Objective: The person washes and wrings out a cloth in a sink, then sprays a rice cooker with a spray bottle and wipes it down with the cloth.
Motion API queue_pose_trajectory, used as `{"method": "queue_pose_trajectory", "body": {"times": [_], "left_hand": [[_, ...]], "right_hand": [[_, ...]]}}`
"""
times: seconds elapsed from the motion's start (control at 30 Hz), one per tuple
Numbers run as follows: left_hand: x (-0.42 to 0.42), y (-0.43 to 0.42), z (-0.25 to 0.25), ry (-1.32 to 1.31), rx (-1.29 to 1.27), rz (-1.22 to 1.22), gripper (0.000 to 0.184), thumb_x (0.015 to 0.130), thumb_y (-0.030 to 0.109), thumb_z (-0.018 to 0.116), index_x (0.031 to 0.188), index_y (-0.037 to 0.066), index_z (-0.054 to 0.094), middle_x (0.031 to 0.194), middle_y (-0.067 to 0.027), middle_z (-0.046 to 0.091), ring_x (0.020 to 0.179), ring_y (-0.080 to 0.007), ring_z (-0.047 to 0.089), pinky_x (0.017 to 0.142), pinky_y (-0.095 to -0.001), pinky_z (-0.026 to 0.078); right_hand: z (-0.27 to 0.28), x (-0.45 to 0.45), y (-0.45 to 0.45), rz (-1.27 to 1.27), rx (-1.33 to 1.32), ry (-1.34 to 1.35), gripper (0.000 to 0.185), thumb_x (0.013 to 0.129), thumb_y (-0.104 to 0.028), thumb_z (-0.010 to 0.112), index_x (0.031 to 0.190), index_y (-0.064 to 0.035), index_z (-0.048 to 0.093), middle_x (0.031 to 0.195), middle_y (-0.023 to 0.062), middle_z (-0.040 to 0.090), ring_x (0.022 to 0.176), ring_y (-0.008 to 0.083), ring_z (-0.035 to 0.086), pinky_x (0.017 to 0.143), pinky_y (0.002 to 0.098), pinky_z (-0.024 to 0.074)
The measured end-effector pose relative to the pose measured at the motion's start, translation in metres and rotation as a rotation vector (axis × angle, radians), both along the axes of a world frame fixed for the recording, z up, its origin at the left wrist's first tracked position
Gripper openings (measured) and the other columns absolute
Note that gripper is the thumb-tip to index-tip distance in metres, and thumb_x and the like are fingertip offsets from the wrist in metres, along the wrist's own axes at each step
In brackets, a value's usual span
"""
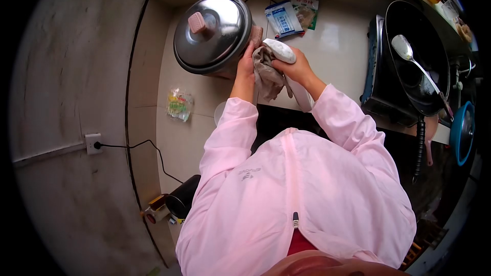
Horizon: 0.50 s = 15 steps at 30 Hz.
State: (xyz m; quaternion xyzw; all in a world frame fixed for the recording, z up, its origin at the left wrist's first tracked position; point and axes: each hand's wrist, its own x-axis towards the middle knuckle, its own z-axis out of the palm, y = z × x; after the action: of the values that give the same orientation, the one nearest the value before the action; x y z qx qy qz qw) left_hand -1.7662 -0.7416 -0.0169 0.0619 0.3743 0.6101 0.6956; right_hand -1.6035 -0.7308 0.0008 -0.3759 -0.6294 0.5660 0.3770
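A lidded metal pot with a pink knob and a pink side handle stands on the counter. My left hand lies against the pot's side just below that handle; most of its fingers are hidden. A crumpled grey-brown cloth hangs between my hands. My right hand is closed on the cloth, with the thumb pressed into it. Beside that hand is a smooth white rounded object, its kind unclear, partly covered by the hand.
A blue-and-white packet and a clear food bag lie behind my hands. Another small packet is at left. On the right, a black wok with a metal spatula sits on a stove. A blue-rimmed lid is farther right.
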Motion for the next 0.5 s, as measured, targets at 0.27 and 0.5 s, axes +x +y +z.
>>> {"method": "queue_pose_trajectory", "body": {"times": [0.27,0.5], "left_hand": [[0.009,0.004,-0.007,0.264,-0.137,0.29,0.032,0.082,0.028,0.057,0.096,-0.001,0.059,0.091,-0.0069,0.061,0.078,-0.0189,0.06,0.071,-0.0304,0.048],[-0.005,-0.015,0.004,0.324,-0.181,0.183,0.026,0.081,0.026,0.06,0.093,0.002,0.061,0.086,-0.0065,0.063,0.074,-0.0181,0.061,0.068,-0.0315,0.05]], "right_hand": [[0.006,0.002,0.003,-0.051,0.058,-0.145,0.042,0.063,-0.02,0.069,0.102,-0.007,0.059,0.09,0.0127,0.064,0.083,0.0276,0.061,0.074,0.0338,0.0465],[-0.007,-0.003,0.005,-0.016,0.033,-0.014,0.043,0.064,-0.021,0.07,0.103,-0.008,0.058,0.091,0.0124,0.063,0.084,0.027,0.06,0.075,0.0334,0.046]]}}
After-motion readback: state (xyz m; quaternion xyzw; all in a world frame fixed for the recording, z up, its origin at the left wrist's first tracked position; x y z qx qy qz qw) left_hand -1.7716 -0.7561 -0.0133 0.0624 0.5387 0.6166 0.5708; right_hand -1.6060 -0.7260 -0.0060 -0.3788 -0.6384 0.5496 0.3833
